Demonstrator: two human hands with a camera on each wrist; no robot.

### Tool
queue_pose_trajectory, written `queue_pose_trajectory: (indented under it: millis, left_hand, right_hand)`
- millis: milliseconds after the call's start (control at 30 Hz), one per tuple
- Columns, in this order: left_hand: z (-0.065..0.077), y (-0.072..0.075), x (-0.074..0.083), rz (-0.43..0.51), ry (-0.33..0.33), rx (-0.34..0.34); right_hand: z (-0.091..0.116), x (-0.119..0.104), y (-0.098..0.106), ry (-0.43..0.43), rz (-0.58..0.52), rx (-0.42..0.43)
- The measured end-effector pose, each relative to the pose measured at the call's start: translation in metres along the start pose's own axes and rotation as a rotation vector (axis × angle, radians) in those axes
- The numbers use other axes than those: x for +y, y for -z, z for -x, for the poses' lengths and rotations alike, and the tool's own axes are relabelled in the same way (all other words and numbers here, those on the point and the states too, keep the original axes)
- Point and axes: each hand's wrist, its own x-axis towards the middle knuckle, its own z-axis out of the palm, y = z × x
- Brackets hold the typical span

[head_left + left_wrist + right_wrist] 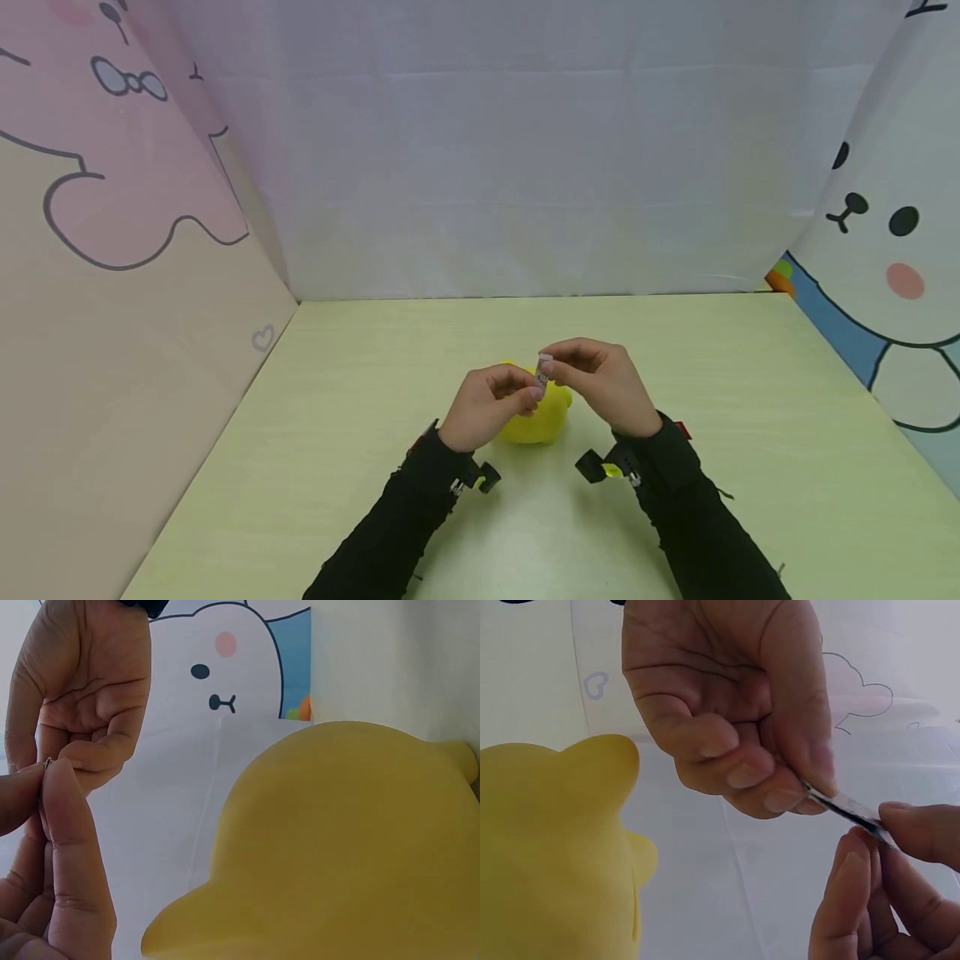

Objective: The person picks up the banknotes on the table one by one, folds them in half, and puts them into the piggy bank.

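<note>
Between both hands is a small flat slip, pale with dark printing, whose exact kind I cannot tell. My left hand pinches its lower end between thumb and fingers. At the upper end, my right hand pinches it the same way. Seen edge-on in the right wrist view, the slip is thin, silvery and black. Behind and below the hands, a smooth yellow rounded figure with ear-like bumps rests on the table; the hands partly hide it. Neither hand visibly touches the yellow figure.
The pale yellow-green table extends around the hands. A whitish sheet hangs along its back edge. Cartoon-printed panels stand at the left and the right. A small dark camera sits on each wrist.
</note>
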Motion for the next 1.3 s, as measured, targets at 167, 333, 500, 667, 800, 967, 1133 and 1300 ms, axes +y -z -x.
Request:
queue_pose_trajectory:
  millis: [167,333,500,667,800,967,1133,1300]
  left_hand:
    - [0.0,0.001,0.0,0.005,-0.009,0.031]
    - [0.0,0.001,0.0,0.032,-0.006,0.048]
    - [0.001,0.001,0.0,0.046,0.007,0.061]
    - [0.001,0.0,-0.001,0.041,0.012,0.067]
    - [0.001,-0.001,-0.003,-0.002,-0.004,0.096]
    - [0.0,-0.003,-0.002,-0.045,-0.037,0.169]
    - [0.002,-0.004,-0.004,-0.088,-0.13,0.213]
    - [0.003,-0.004,-0.011,-0.297,-0.195,0.273]
  right_hand:
    - [-0.001,0.0,-0.001,-0.04,-0.017,-0.038]
    - [-0.001,0.0,-0.003,-0.051,-0.017,-0.066]
    - [0.0,0.0,-0.003,-0.039,-0.012,-0.061]
    - [0.0,0.001,-0.002,-0.025,-0.005,-0.045]
    - [-0.001,0.002,-0.001,0.002,0.003,-0.032]
    - [-0.001,0.0,0.004,0.019,0.008,0.004]
    - [0.0,-0.001,0.008,-0.01,0.012,0.015]
    - [0.0,0.003,0.011,-0.008,0.017,0.022]
